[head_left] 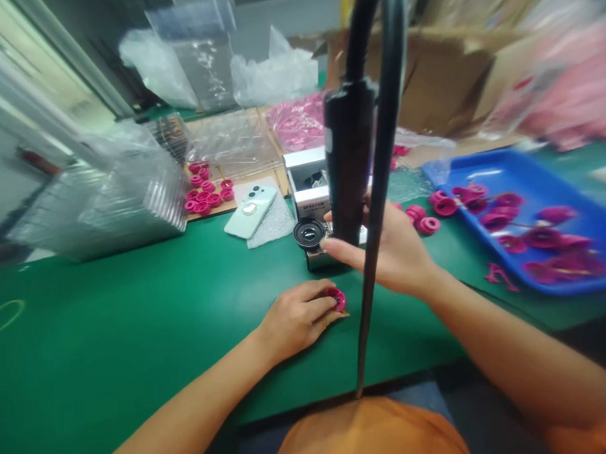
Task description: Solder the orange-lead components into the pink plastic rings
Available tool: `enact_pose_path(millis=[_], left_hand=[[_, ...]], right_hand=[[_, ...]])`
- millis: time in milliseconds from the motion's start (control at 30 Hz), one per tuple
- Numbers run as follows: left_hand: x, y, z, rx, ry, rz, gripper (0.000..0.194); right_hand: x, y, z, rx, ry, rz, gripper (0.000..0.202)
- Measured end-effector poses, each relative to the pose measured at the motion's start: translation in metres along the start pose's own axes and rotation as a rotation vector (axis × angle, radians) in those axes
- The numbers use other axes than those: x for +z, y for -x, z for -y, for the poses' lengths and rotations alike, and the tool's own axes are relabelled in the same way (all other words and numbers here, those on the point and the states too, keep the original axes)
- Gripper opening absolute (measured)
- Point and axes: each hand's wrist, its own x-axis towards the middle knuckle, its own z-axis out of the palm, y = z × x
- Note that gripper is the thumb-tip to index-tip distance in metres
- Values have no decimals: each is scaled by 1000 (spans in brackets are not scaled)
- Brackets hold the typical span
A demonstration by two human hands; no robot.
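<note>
My left hand (299, 316) rests on the green table with its fingers wrapped round a pink ring-shaped part (339, 298). Farther forward, my right hand (396, 250) is at a black cylindrical tool (350, 159) that hangs from a cable, partly hiding the fingers. Its thumb and a finger reach past the tool, near a small device with a round black top (309, 233). Whether the right hand grips the tool or the device is hidden. An open white box (309, 199) stands just behind the device.
A blue tray (482, 237) with pink parts lies at the right, with loose pink rings (428, 225) beside it. A light green phone (251, 212) lies on bubble wrap left of the box. Clear plastic trays (118, 207) are stacked at the left. Behind stands a cardboard box (437, 83).
</note>
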Motion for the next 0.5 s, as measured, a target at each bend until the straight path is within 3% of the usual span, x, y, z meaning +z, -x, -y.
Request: enact_pose_path(millis=[100, 167, 267, 367, 433, 500], left_hand=[[2, 2, -1, -21, 29, 49, 21], [4, 3, -2, -50, 61, 97, 21], [8, 5, -5, -77, 34, 109, 23], [13, 7, -8, -98, -35, 100, 23], [15, 8, -9, -112, -58, 94, 22], [16, 8, -10, -122, -59, 83, 22]], right_hand=[[15, -5, 3, -1, -87, -101, 25], [13, -1, 4, 7, -126, -125, 25], [-3, 1, 2, 68, -227, -9, 35], [-18, -7, 4, 188, -285, 119, 34], [-21, -14, 7, 200, -322, 42, 32], [-19, -20, 12, 118, -303, -53, 39]])
